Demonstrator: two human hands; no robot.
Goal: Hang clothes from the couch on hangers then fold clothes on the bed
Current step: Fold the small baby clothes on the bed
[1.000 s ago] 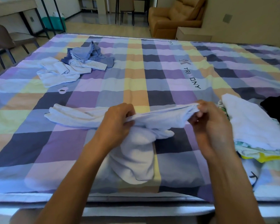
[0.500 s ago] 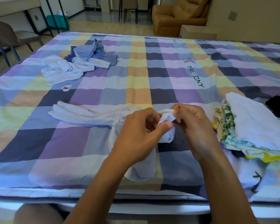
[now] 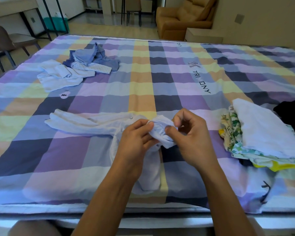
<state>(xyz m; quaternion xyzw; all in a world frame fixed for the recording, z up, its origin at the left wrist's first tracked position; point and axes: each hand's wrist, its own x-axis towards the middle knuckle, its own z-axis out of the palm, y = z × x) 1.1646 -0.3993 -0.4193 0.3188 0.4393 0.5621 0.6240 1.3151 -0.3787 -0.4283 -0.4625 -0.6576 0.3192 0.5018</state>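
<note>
My left hand (image 3: pixel 134 139) and right hand (image 3: pixel 193 138) each close their grip on the bunched white garment (image 3: pixel 99 125); a folded pile (image 3: pixel 262 132) lies at three o'clock.

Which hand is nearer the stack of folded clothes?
Right. The right hand is just left of the stack of folded clothes; the left hand is farther left, beyond the bunched white garment.

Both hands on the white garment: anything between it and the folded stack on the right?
Nothing visible. The left hand and right hand both pinch the bunched end of the white garment, and only bare bedcover lies between it and the folded stack. The unfolded pile sits far left, off that path.
</note>
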